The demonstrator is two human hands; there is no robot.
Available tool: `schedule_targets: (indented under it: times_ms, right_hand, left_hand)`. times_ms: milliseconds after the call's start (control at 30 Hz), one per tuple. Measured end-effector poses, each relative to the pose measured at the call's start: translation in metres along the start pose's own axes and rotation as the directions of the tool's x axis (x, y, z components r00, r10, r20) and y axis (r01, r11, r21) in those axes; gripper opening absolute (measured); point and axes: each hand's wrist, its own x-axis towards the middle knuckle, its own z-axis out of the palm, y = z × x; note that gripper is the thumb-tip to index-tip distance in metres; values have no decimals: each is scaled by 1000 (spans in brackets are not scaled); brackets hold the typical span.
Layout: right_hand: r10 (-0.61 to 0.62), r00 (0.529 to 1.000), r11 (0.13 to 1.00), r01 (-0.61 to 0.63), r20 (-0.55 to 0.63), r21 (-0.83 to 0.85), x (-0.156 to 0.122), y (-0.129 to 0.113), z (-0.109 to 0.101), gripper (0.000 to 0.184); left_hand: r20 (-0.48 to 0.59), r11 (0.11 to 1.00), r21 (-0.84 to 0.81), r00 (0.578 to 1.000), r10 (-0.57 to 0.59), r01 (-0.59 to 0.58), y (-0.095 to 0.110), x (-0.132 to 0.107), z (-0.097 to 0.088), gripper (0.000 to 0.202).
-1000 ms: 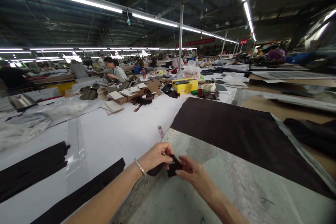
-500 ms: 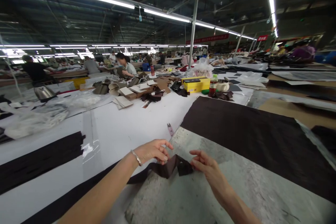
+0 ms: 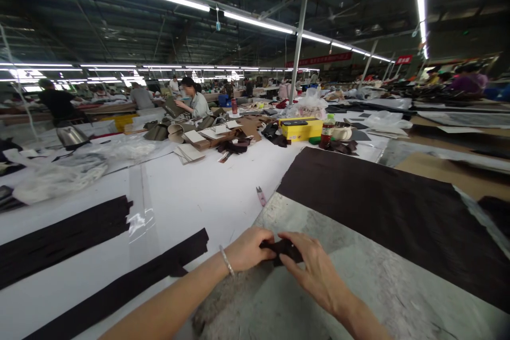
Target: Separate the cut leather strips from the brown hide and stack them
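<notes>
My left hand (image 3: 250,248) and my right hand (image 3: 311,266) meet low in the middle of the view, both closed on a small dark brown fabric piece (image 3: 280,247) bunched between their fingers. A bracelet sits on my left wrist. The hands are over a grey mottled sheet (image 3: 358,281) on the white table (image 3: 191,196). A large dark brown cloth (image 3: 382,207) lies on the sheet just beyond my right hand. A long dark fabric strip (image 3: 131,284) lies left of my left forearm.
Small snips (image 3: 261,196) lie on the table ahead of my hands. Another dark strip (image 3: 64,239) lies far left. Clear plastic bags (image 3: 59,175), cardboard pieces (image 3: 195,144), a yellow box (image 3: 300,128) and a bottle (image 3: 327,128) crowd the far table. Other people work at the back.
Half a second ago the fabric piece was stretched out between my parted hands; now the hands have come together and the piece is bunched between them.
</notes>
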Motion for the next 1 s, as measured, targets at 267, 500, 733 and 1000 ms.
schedule_targets:
  times_ms: [267, 500, 733, 1000]
  right_hand:
    - [137, 972, 890, -206, 192, 407, 8, -31, -7, 26]
    - [37, 992, 845, -95, 120, 526, 8, -68, -15, 15]
    - [140, 972, 886, -209, 189, 415, -18, -41, -25, 19]
    - [374, 875, 780, -476, 308, 405, -106, 42, -112, 25]
  left_hand:
    - [296, 799, -539, 948, -116, 266, 33, -22, -56, 24]
    - [366, 825, -460, 917, -159, 327, 70, -32, -81, 16]
    - [484, 855, -370, 861, -156, 363, 63, -26, -70, 20]
    - [446, 867, -315, 866, -224, 387, 11, -2, -69, 26]
